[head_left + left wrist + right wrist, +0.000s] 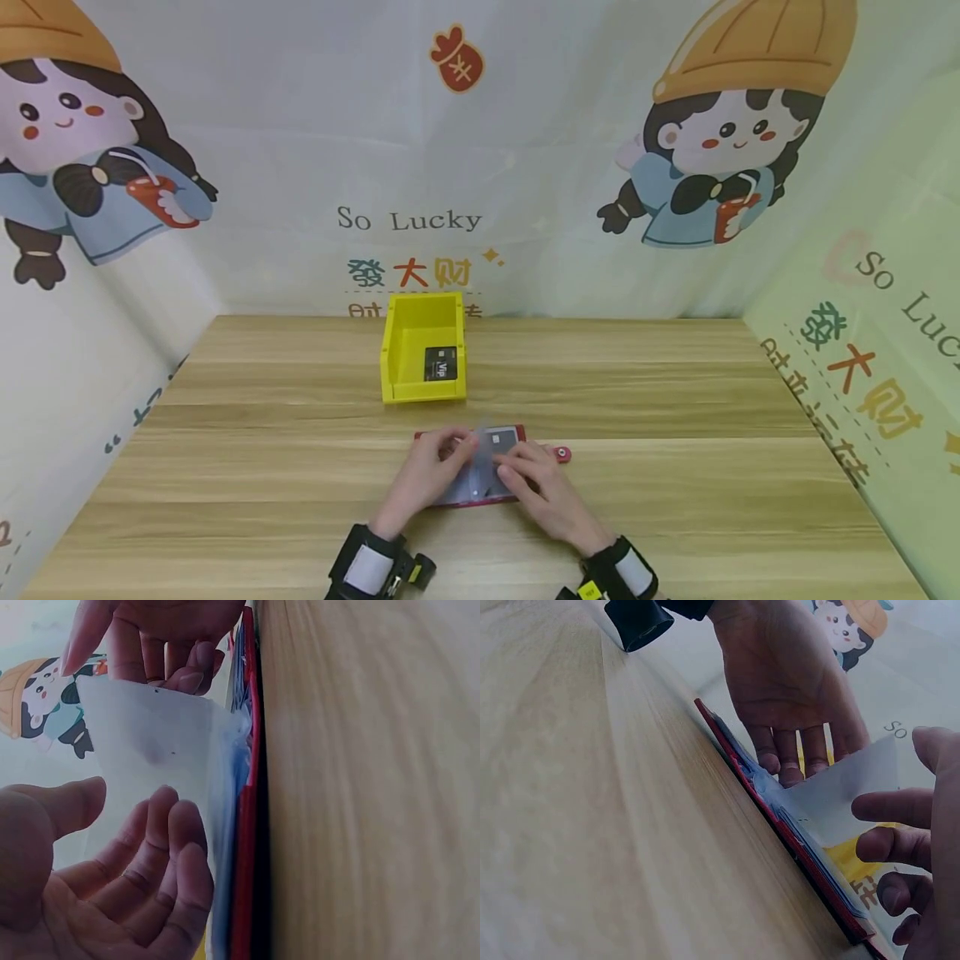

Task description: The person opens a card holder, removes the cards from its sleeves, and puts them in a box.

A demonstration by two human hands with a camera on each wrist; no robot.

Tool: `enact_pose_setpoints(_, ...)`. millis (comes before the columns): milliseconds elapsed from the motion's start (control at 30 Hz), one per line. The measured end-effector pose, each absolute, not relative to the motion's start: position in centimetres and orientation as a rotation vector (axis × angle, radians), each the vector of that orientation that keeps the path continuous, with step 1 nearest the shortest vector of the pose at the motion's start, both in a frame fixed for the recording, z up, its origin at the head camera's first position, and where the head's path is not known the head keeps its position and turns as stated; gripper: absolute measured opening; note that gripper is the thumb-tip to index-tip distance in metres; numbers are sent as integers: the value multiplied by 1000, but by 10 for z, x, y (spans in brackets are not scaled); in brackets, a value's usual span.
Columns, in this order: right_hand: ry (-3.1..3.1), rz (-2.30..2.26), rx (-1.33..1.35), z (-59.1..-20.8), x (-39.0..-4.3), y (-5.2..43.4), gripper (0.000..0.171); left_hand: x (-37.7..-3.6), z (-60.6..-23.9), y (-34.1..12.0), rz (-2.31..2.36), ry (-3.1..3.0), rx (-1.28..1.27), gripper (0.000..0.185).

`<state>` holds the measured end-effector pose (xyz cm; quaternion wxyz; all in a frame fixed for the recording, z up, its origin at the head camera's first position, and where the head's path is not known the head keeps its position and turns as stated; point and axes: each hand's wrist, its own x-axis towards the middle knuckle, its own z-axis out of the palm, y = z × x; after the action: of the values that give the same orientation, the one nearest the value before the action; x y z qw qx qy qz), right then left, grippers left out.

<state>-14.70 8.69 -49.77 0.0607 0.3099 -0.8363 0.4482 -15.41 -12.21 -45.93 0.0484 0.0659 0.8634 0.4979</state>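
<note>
A red card holder (485,502) lies opened out on the table, with clear plastic sleeves inside. One translucent sleeve page (150,727) stands up from its middle, between the two hands. My left hand (432,468) is on the left side of that page, its thumb apart from the loosely bent fingers. On the other side is my right hand (551,492), fingers spread and bent, with the index fingertip (866,808) close to the page. Whether either hand touches the page, I cannot tell. A dark card (504,437) shows in the right half of the holder.
Behind the holder stands a yellow bin (423,392) with a black card marked Vip (440,363) inside. The holder's red strap with a snap (562,454) sticks out to the right. Printed cloth (540,167) hangs around the wooden table (675,500).
</note>
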Motion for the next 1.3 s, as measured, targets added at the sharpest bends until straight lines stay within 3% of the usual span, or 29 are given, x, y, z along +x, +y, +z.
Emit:
enact_pose_setpoints(667, -2673, 974, 1114, -501, -151, 83, 35, -151, -449, -120, 1530, 2737, 105, 36)
enact_pose_setpoints(1300, -2792, 759, 1039, -498, -145, 73, 41, -152, -451, -136, 1332, 2907, 35, 43)
